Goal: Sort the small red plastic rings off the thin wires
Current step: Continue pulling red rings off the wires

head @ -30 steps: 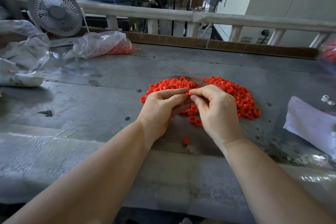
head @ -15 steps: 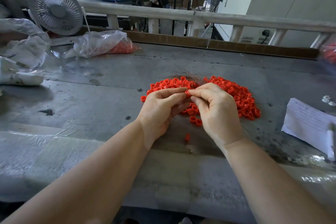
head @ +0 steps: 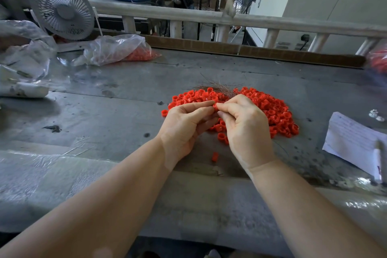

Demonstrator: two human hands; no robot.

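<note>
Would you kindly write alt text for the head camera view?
Both hands, left hand and right hand, pinch one red ring over a pile of red rings on a grey metal table. Thin wires lie behind the pile.

Both forearms are bare to the frame's edge, with no sleeve showing. The left hand point(head: 186, 125) and right hand point(head: 247, 130) wear no gloves, rings, watch or wristband.

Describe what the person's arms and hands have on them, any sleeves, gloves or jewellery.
Both forearms are bare up to the frame's edge, with no sleeves showing. The left hand and right hand wear no gloves, and no rings, watch or bracelet are visible on them.
</note>
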